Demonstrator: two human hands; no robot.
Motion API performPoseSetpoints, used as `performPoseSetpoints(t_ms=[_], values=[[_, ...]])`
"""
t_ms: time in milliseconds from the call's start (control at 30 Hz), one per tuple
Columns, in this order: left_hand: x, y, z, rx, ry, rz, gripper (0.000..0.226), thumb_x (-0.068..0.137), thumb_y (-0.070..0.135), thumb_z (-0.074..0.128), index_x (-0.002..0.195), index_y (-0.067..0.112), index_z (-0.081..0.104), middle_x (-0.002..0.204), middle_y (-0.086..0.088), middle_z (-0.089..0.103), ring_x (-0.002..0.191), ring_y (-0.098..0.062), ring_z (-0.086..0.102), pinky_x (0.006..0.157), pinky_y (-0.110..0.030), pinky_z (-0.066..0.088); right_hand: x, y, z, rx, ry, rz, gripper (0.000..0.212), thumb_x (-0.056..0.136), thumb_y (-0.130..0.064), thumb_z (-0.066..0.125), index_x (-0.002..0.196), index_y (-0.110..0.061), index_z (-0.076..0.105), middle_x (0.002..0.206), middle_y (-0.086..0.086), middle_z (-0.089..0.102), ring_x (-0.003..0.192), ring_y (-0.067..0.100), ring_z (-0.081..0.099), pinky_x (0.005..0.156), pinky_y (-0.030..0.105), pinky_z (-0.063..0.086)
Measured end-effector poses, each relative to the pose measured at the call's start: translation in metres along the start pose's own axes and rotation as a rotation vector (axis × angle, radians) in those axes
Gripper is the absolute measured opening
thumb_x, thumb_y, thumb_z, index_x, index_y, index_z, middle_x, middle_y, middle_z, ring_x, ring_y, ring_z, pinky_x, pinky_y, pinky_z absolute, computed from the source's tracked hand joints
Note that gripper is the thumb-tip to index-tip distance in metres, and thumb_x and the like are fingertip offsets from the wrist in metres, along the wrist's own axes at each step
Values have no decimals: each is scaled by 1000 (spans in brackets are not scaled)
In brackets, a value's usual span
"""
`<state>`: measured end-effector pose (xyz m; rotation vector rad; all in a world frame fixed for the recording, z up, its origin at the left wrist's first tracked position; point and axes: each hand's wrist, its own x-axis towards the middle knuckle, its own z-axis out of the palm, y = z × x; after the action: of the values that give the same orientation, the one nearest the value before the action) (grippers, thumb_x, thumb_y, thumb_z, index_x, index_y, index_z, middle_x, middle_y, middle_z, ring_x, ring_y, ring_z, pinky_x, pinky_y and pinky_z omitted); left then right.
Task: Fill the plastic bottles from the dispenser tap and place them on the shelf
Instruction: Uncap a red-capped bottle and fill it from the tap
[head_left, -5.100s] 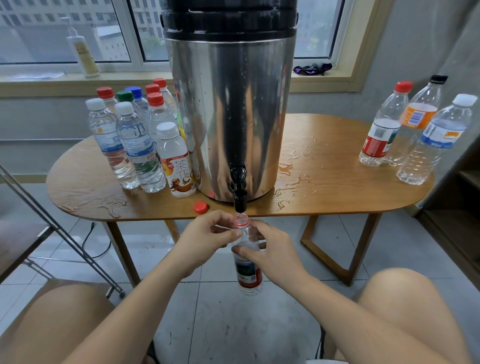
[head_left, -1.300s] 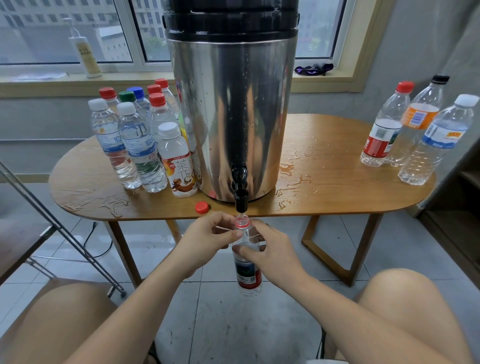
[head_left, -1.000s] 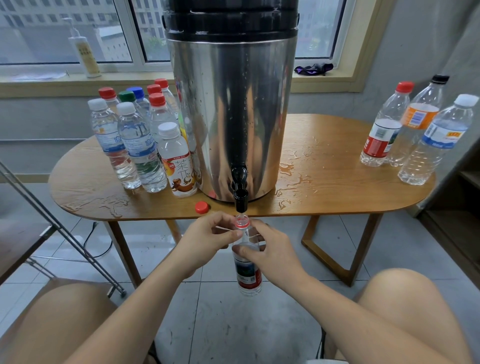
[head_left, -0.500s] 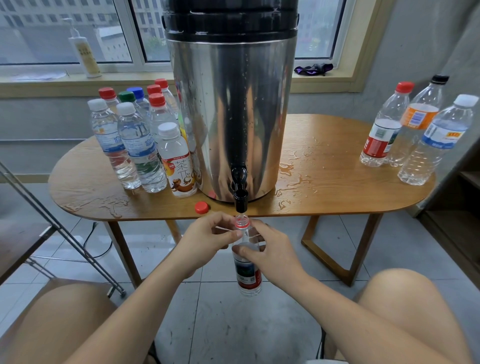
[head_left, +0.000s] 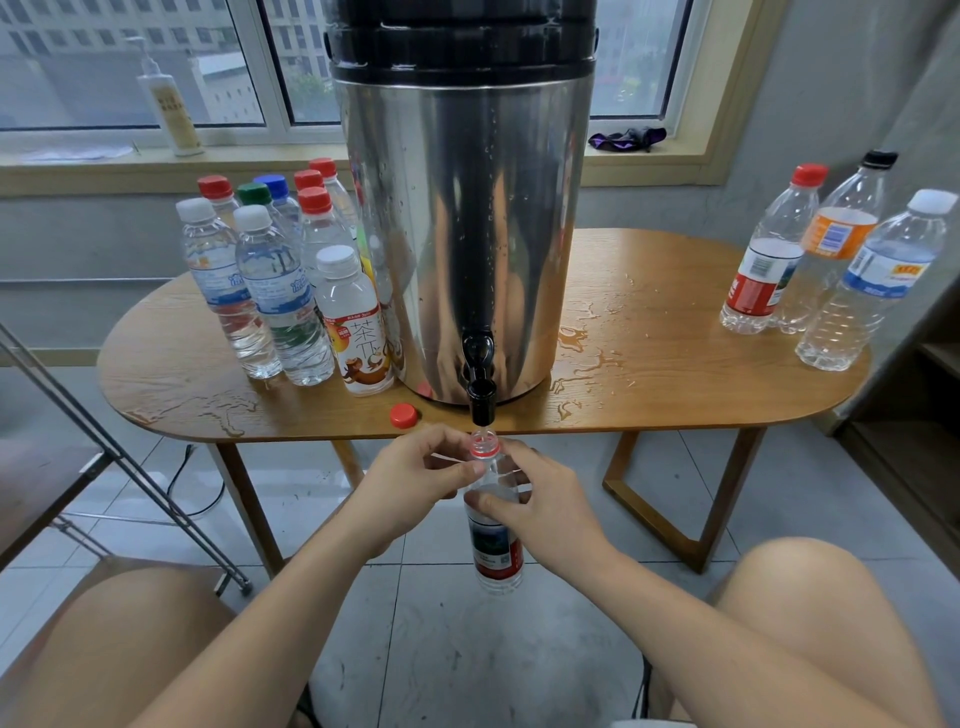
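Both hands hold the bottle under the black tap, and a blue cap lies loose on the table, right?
No: the loose cap is red, not blue, as the head view shows. The left hand and right hand do hold the bottle under the black tap.

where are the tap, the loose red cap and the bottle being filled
tap (head_left: 480, 402), head view, black spout
loose red cap (head_left: 404, 415), head view, its top
bottle being filled (head_left: 493, 551), head view, its label

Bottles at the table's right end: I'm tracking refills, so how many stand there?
3: a red-capped bottle leftmost, a black-capped bottle behind it, a white-capped bottle furthest right. None seems hidden.
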<state>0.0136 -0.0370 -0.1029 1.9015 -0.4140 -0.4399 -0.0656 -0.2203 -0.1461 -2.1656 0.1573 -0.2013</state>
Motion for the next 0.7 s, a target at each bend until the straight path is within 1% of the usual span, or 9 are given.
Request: performPoseSetpoints(t_ms=[567,700], values=[[0,-3,0,0,-8,5,13,95,32,84,106,37,79,109,12,79,101,-12,75,90,-42,66,-1,-1,0,-6,2,2,62,89,-56,82,145,-48,57,126,-22,68,116,3,63,99,39,61],[1,-3,0,-3,-1,6,13,95,31,84,103,40,79,109,12,79,100,-13,76,89,-42,66,-1,-1,0,-14,11,-3,62,88,-58,81,144,-48,58,125,-22,68,115,4,63,98,40,62]])
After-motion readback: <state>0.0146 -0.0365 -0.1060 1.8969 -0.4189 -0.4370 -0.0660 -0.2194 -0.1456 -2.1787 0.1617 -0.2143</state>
